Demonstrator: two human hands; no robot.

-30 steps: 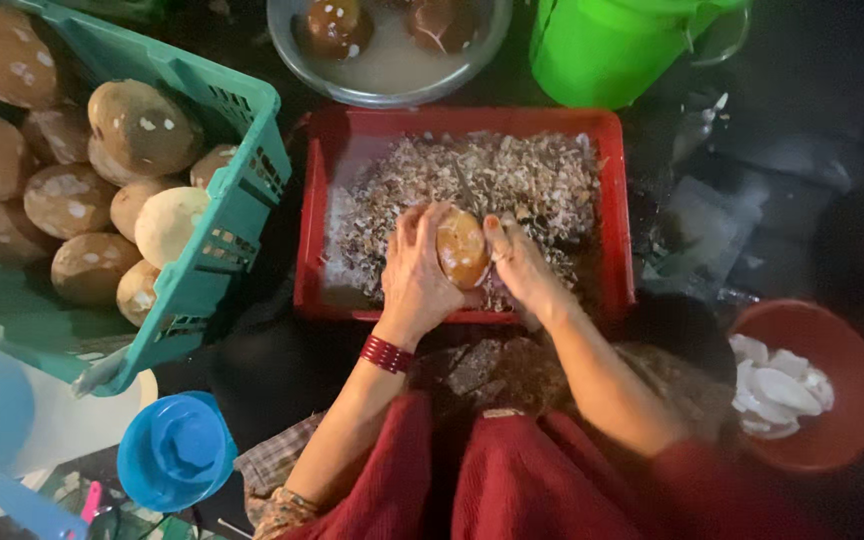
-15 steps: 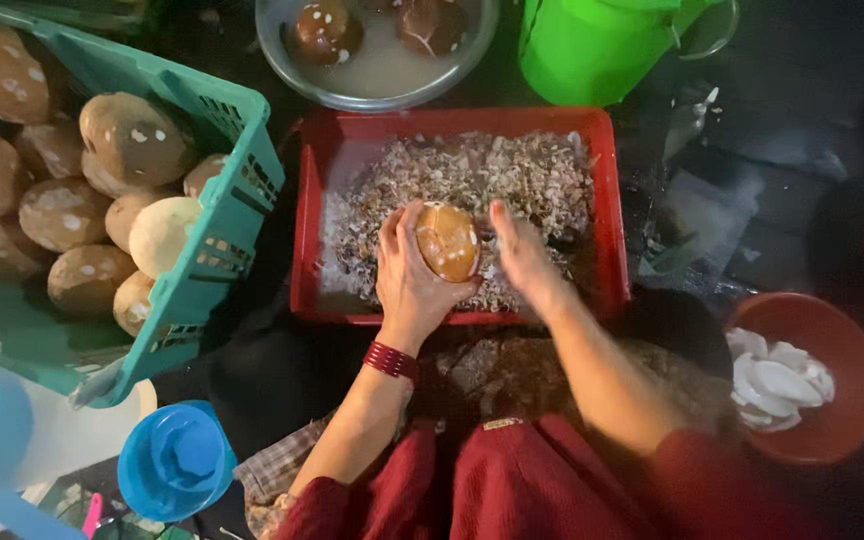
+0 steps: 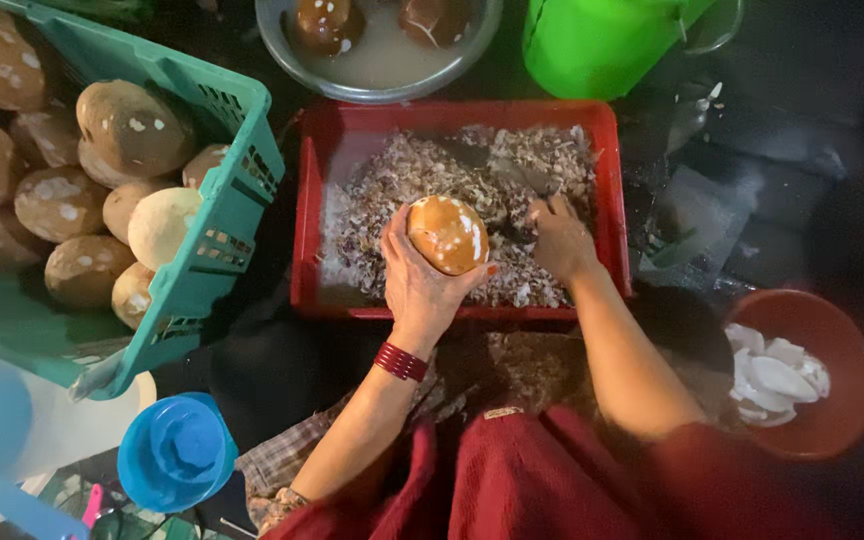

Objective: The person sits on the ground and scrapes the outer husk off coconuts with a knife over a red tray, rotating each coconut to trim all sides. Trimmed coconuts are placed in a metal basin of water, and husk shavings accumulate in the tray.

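My left hand (image 3: 414,292) grips a round brown peeled coconut (image 3: 447,233) from below and holds it over a red plastic tray (image 3: 452,113). The tray is filled with brown and white shavings. My right hand (image 3: 563,243) rests palm down on the shavings at the tray's right side, just apart from the coconut. Its fingertips are curled at a dark thin tool (image 3: 517,178) lying in the shavings. Whether they grip it is unclear. A red bangle sits on my left wrist.
A teal basket (image 3: 227,250) on the left holds several brown coconuts. Behind the tray, a metal bowl (image 3: 377,82) of cloudy water holds two more, next to a green bucket (image 3: 602,35). A red bowl (image 3: 837,425) of white pieces sits right; a blue cup (image 3: 174,452) lower left.
My right hand has come off the coconut and moved right, down onto the shavings. My left hand now holds the coconut alone.
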